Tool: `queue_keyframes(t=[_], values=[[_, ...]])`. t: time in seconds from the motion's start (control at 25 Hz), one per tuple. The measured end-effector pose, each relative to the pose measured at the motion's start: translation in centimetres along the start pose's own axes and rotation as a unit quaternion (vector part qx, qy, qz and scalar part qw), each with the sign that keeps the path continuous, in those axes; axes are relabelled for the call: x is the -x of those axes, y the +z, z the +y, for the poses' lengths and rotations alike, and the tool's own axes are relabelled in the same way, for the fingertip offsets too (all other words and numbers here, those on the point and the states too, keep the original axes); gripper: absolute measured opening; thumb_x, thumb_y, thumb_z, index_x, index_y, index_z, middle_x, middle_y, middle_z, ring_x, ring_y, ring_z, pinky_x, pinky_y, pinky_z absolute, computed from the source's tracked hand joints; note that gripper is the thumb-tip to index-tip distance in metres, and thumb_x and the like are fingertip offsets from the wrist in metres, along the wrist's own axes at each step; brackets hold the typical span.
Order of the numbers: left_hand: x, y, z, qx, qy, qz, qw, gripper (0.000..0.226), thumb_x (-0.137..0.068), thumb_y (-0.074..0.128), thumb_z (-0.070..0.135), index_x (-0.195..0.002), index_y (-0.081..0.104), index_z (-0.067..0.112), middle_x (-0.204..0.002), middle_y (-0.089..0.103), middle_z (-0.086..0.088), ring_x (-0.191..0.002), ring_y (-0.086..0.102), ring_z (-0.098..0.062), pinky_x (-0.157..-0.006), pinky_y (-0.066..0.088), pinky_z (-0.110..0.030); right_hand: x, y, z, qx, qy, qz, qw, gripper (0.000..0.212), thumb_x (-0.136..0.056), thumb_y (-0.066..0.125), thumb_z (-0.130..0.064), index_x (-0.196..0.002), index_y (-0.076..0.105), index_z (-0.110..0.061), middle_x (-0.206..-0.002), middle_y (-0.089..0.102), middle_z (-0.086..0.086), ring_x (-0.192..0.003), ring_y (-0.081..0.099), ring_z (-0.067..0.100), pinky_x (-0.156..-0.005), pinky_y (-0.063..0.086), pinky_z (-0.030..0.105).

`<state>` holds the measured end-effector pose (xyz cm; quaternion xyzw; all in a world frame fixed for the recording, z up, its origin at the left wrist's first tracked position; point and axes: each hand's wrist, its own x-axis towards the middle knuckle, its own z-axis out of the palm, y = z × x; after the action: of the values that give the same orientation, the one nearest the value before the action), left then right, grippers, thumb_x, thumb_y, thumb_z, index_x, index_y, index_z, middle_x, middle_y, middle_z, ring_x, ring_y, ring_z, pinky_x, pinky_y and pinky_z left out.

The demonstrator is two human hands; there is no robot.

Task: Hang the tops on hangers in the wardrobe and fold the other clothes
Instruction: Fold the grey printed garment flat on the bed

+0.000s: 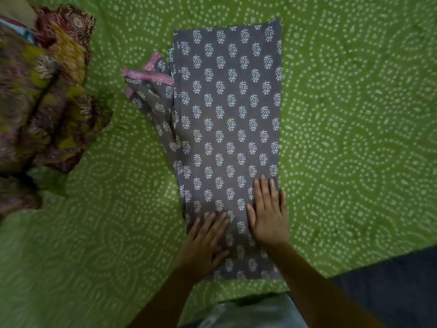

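Observation:
A grey garment (227,110) with a white leaf print lies flat and lengthwise on the green bedspread (354,114), folded into a long strip. Its sleeves with pink trim (149,76) stick out at the upper left. My left hand (203,247) presses flat on the near left part of the cloth, fingers straight. My right hand (268,214) lies flat on the near right part, fingertips close to the right edge. Neither hand grips anything.
A heap of patterned clothes (45,91) in red, yellow and purple sits at the left edge of the bed. A dark blue cloth (390,287) lies at the lower right corner. Pale blue fabric (243,311) shows at the bottom middle.

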<state>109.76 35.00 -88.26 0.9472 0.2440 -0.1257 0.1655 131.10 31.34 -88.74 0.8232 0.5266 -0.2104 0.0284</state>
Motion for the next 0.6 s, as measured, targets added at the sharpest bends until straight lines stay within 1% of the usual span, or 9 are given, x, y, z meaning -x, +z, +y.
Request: queue_keyframes(t=[0.08, 0.12, 0.16, 0.2, 0.24, 0.32, 0.36, 0.48, 0.6], values=[[-0.6, -1.9, -1.0, 0.007, -0.082, 0.065, 0.994, 0.07, -0.094, 0.038, 0.055, -0.151, 0.025, 0.017, -0.157, 0.024, -0.002, -0.146, 0.017, -0.025, -0.109, 0.027, -0.051, -1.4, -1.5, -0.2, 0.011, 0.0, 0.0, 1.0, 0.055, -0.094, 0.038, -0.041, -0.14, 0.044, -0.012, -0.141, 0.048, 0.011, -0.127, 0.045, 0.029, -0.105, 0.029, 0.047], [-2.0, -2.8, -2.3, 0.031, -0.189, 0.118, 0.974, 0.068, -0.092, 0.043, 0.054, -0.147, 0.033, 0.014, -0.151, 0.034, -0.008, -0.14, 0.028, -0.03, -0.107, 0.03, -0.051, -2.6, -2.6, -0.5, 0.011, 0.002, 0.004, 1.0, 0.048, -0.093, 0.04, -0.039, -0.132, 0.048, -0.012, -0.129, 0.054, 0.011, -0.112, 0.052, 0.031, -0.094, 0.037, 0.046], [-4.0, -4.5, -3.8, 0.097, -0.332, 0.18, 0.921, 0.066, -0.09, 0.045, 0.056, -0.139, 0.044, 0.011, -0.14, 0.046, -0.015, -0.129, 0.041, -0.033, -0.103, 0.036, -0.049, -4.0, -3.7, -0.9, 0.001, -0.003, -0.002, 1.0, 0.04, -0.094, 0.042, -0.034, -0.126, 0.05, -0.012, -0.12, 0.054, 0.011, -0.1, 0.054, 0.032, -0.085, 0.042, 0.043], [-6.2, -5.9, -6.4, 0.216, -0.459, 0.227, 0.832, 0.066, -0.087, 0.044, 0.061, -0.124, 0.057, 0.008, -0.124, 0.057, -0.018, -0.114, 0.052, -0.034, -0.096, 0.043, -0.047, -5.5, -4.5, -1.3, -0.02, -0.011, -0.017, 1.0, 0.034, -0.094, 0.043, -0.028, -0.123, 0.049, -0.011, -0.116, 0.052, 0.012, -0.095, 0.055, 0.032, -0.08, 0.044, 0.042], [-8.4, -7.2, -9.4, 0.36, -0.532, 0.262, 0.72, 0.07, -0.083, 0.044, 0.067, -0.108, 0.064, 0.006, -0.107, 0.064, -0.016, -0.099, 0.059, -0.033, -0.086, 0.049, -0.045, -6.9, -5.2, -1.8, -0.044, -0.018, -0.046, 0.998, 0.031, -0.096, 0.042, -0.024, -0.123, 0.047, -0.01, -0.117, 0.049, 0.013, -0.095, 0.056, 0.033, -0.078, 0.046, 0.042], [-12.3, -9.8, -14.2, 0.626, -0.552, 0.229, 0.501, 0.076, -0.068, 0.06, 0.076, -0.097, 0.069, 0.006, -0.097, 0.069, -0.01, -0.092, 0.064, -0.027, -0.078, 0.053, -0.037, -8.7, -5.7, -2.3, -0.079, -0.004, -0.091, 0.993, 0.033, -0.098, 0.038, -0.026, -0.126, 0.042, -0.01, -0.12, 0.046, 0.015, -0.095, 0.057, 0.037, -0.076, 0.047, 0.044], [-14.2, -11.0, -16.0, 0.701, -0.525, 0.178, 0.449, 0.079, -0.061, 0.07, 0.074, -0.105, 0.069, 0.008, -0.103, 0.07, -0.009, -0.098, 0.065, -0.028, -0.084, 0.053, -0.038, -9.2, -5.5, -2.6, -0.084, 0.013, -0.093, 0.992, 0.033, -0.098, 0.036, -0.027, -0.127, 0.041, -0.01, -0.12, 0.045, 0.016, -0.095, 0.058, 0.038, -0.075, 0.047, 0.044], [-17.8, -14.1, -19.0, 0.783, -0.421, 0.167, 0.428, 0.054, -0.081, 0.07, 0.044, -0.12, 0.065, 0.007, -0.113, 0.068, -0.017, -0.103, 0.066, -0.035, -0.093, 0.051, -0.052, -9.2, -4.9, -3.3, -0.056, 0.032, -0.068, 0.996, 0.033, -0.096, 0.038, -0.029, -0.122, 0.042, -0.008, -0.117, 0.046, 0.017, -0.096, 0.058, 0.038, -0.073, 0.046, 0.042], [-17.1, -15.9, -21.2, 0.81, -0.374, 0.225, 0.393, 0.041, -0.092, 0.059, 0.036, -0.117, 0.062, 0.004, -0.111, 0.068, -0.018, -0.098, 0.067, -0.034, -0.087, 0.053, -0.05, -9.2, -4.5, -4.0, -0.037, 0.054, -0.038, 0.997, 0.034, -0.096, 0.038, -0.028, -0.123, 0.04, -0.008, -0.118, 0.045, 0.018, -0.097, 0.056, 0.038, -0.071, 0.044, 0.041]])
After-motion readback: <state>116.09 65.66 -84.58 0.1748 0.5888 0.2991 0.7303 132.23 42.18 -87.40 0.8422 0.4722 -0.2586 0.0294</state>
